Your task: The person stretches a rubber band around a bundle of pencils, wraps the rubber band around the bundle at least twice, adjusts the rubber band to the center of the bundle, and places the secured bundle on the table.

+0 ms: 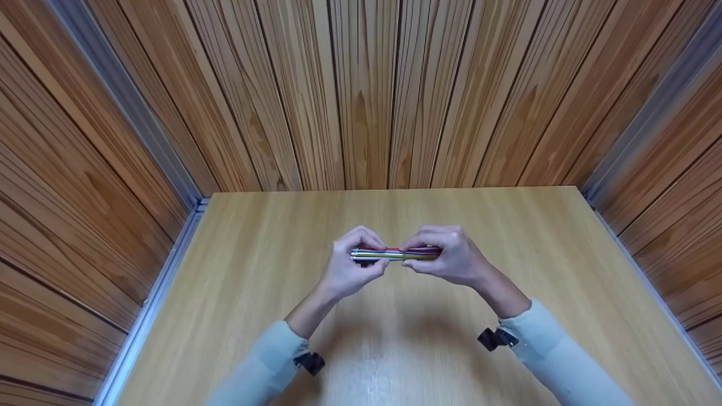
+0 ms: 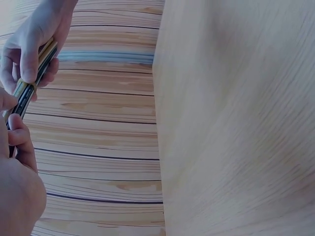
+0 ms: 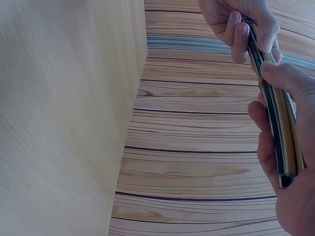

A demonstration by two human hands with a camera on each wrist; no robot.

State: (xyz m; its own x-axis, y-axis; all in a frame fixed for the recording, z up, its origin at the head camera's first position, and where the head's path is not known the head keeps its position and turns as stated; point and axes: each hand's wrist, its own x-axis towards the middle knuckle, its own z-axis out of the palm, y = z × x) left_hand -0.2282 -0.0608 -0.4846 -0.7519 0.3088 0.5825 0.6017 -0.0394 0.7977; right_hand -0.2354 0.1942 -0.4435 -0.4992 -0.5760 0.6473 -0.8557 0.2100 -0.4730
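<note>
A slim bundle of pencil-like coloured sticks [image 1: 395, 255] is held level above the table, with red, white, green, purple and dark ones showing. My left hand [image 1: 351, 270] pinches its left end between thumb and fingers. Its right part is gripped the same way by my right hand [image 1: 454, 259]. In the right wrist view, a thin yellowish band [image 3: 261, 83] goes round the bundle between the two hands. The flat lower ends of the sticks [image 3: 286, 178] show by the right palm. Fingers cover much of the bundle in the left wrist view.
Beneath the hands lies a light wooden table [image 1: 271, 225]. Wood-plank walls [image 1: 361, 96] stand behind it and at both sides, with grey metal rails [image 1: 169, 254] along the table's sides. Small black devices [image 1: 310, 362] sit at both sleeve cuffs.
</note>
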